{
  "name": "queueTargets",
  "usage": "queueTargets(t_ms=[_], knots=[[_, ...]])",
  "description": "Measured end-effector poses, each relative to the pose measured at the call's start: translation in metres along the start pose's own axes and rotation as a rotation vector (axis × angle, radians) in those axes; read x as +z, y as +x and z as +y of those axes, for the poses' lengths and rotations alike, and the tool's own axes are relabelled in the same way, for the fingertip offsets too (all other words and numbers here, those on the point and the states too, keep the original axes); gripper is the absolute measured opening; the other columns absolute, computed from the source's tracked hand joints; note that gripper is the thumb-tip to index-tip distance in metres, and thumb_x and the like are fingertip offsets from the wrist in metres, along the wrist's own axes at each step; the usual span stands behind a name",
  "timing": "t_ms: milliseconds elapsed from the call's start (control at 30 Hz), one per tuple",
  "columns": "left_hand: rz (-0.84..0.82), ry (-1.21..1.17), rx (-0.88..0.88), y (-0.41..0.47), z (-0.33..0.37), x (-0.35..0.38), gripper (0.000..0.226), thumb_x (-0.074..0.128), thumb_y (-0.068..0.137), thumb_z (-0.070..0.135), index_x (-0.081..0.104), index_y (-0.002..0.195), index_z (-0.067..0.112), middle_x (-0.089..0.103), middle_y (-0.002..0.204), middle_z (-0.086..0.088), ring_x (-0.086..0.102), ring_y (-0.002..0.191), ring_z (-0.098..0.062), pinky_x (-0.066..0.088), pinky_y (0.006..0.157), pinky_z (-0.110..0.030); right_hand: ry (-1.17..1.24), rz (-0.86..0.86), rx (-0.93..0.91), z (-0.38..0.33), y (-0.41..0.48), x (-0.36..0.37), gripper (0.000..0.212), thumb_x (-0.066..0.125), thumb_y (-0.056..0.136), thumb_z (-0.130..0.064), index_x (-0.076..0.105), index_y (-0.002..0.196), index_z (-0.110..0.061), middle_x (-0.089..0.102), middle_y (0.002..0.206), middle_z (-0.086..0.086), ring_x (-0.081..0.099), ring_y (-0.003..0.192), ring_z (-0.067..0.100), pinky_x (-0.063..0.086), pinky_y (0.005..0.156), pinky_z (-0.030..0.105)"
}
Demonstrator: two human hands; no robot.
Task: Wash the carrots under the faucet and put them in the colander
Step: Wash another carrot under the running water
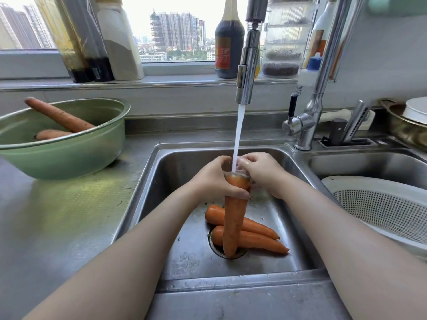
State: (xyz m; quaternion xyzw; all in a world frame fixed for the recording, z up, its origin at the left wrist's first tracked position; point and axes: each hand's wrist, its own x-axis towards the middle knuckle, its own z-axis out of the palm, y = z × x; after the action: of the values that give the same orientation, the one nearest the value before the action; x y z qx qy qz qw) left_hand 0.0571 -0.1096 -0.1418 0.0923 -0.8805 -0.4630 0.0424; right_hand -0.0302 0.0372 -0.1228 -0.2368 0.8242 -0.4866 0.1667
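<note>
My left hand is wrapped round the thick upper part of a carrot, thumb across the front, holding it nearly upright over the sink. My right hand sits at the carrot's top end with its fingers curled in. The water stream lands right there and blurs the fingertips, so I cannot tell whether that hand grips the carrot or only touches it. The carrot's tip hangs over the drain and hides part of it.

Behind the tip, two more carrots lie side by side on the sink floor, points to the right. The faucet hangs above, its top cut off by the frame edge.

To the right, a white colander sits in a second basin, cut off at the frame edge; I see no carrots in the part that shows. To the left, on the wet steel worktop, a green bowl holds two unwashed carrots, one leaning on the rim.

On the window sill a dark sauce bottle carries a red label, its writing too blurred to read. The other bottles and stacked clear jars there show nothing legible either. High-rise blocks show through the window.
</note>
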Motion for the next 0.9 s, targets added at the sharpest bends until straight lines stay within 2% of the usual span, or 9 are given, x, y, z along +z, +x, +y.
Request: queueTargets(t_ms=[133, 200, 300, 433, 567, 667, 767, 833, 900], knots=[[0.055, 0.037, -0.008, -0.002, 0.004, -0.002, 0.118, 0.100, 0.059, 0.037, 0.035, 0.156, 0.018, 0.056, 0.142, 0.001, 0.062, 0.120, -0.019, 0.061, 0.091, -0.033, 0.079, -0.121, 0.074, -0.002, -0.005, -0.004, 0.023, 0.079, 0.092, -0.037, 0.083, 0.092, -0.015, 0.078, 0.082, 0.010, 0.074, 0.073, 0.027, 0.061, 0.062, 0.035], [0.061, 0.037, -0.018, -0.001, 0.004, 0.000, 0.120, 0.100, 0.056, 0.041, 0.038, 0.155, 0.017, 0.059, 0.140, -0.001, 0.064, 0.118, -0.019, 0.061, 0.093, -0.035, 0.112, -0.062, 0.066, -0.001, -0.003, -0.004, 0.008, 0.080, 0.092, -0.023, 0.082, 0.087, -0.017, 0.079, 0.083, 0.008, 0.076, 0.079, 0.026, 0.062, 0.063, 0.035], [0.042, -0.001, -0.026, 0.000, 0.003, 0.001, 0.117, 0.098, 0.049, 0.051, 0.047, 0.149, 0.018, 0.066, 0.131, -0.001, 0.068, 0.112, -0.018, 0.062, 0.092, -0.039, 0.007, 0.066, 0.038, 0.000, 0.002, -0.002, 0.016, 0.080, 0.092, -0.026, 0.078, 0.077, -0.020, 0.077, 0.080, 0.004, 0.072, 0.076, 0.020, 0.059, 0.066, 0.034], [0.026, -0.170, -0.019, -0.003, 0.002, -0.001, 0.078, 0.093, 0.074, 0.030, 0.055, 0.143, 0.025, 0.069, 0.121, -0.002, 0.070, 0.108, -0.018, 0.064, 0.086, -0.034, -0.010, 0.216, 0.061, 0.004, 0.008, 0.000, 0.025, 0.070, 0.100, -0.031, 0.072, 0.085, -0.012, 0.072, 0.079, 0.005, 0.068, 0.066, 0.022, 0.061, 0.067, 0.038], [0.000, -0.396, -0.072, -0.002, -0.009, -0.014, 0.040, 0.081, 0.089, 0.023, 0.064, 0.125, 0.031, 0.071, 0.121, -0.010, 0.073, 0.107, -0.026, 0.063, 0.088, -0.045, 0.134, 0.109, 0.137, 0.005, 0.007, -0.003, 0.033, 0.047, 0.111, -0.031, 0.060, 0.088, -0.012, 0.063, 0.077, 0.009, 0.059, 0.051, 0.025, 0.050, 0.049, 0.031], [0.001, -0.468, -0.103, -0.002, -0.016, -0.020, 0.030, 0.074, 0.095, 0.024, 0.065, 0.123, 0.031, 0.069, 0.125, -0.012, 0.072, 0.110, -0.030, 0.061, 0.092, -0.053, -0.070, 0.058, 0.134, 0.012, 0.007, -0.002, 0.040, 0.049, 0.109, -0.038, 0.058, 0.077, -0.015, 0.066, 0.079, 0.007, 0.062, 0.061, 0.025, 0.045, 0.052, 0.030], [0.005, -0.504, -0.151, 0.000, -0.021, -0.016, 0.032, 0.073, 0.096, 0.027, 0.065, 0.127, 0.027, 0.068, 0.127, -0.015, 0.071, 0.112, -0.033, 0.060, 0.092, -0.057, -0.005, -0.040, 0.120, 0.013, 0.008, 0.001, 0.017, 0.057, 0.107, -0.033, 0.066, 0.112, -0.019, 0.068, 0.105, 0.003, 0.070, 0.092, 0.023, 0.056, 0.069, 0.037], [-0.004, -0.547, -0.186, 0.002, -0.022, -0.011, 0.037, 0.071, 0.098, 0.029, 0.064, 0.133, 0.021, 0.067, 0.129, -0.018, 0.071, 0.112, -0.035, 0.060, 0.091, -0.056, 0.208, -0.219, 0.217, 0.011, 0.006, 0.004, 0.032, 0.050, 0.108, -0.037, 0.064, 0.128, -0.015, 0.069, 0.119, 0.006, 0.069, 0.105, 0.027, 0.058, 0.085, 0.046], [-0.040, -0.574, -0.207, 0.002, -0.021, -0.007, 0.036, 0.064, 0.102, 0.032, 0.064, 0.135, 0.016, 0.069, 0.128, -0.019, 0.071, 0.113, -0.035, 0.061, 0.091, -0.054, 0.228, -0.376, 0.263, 0.013, 0.002, 0.008, 0.043, 0.048, 0.106, -0.046, 0.064, 0.130, -0.014, 0.073, 0.117, 0.008, 0.070, 0.106, 0.028, 0.056, 0.092, 0.049]])
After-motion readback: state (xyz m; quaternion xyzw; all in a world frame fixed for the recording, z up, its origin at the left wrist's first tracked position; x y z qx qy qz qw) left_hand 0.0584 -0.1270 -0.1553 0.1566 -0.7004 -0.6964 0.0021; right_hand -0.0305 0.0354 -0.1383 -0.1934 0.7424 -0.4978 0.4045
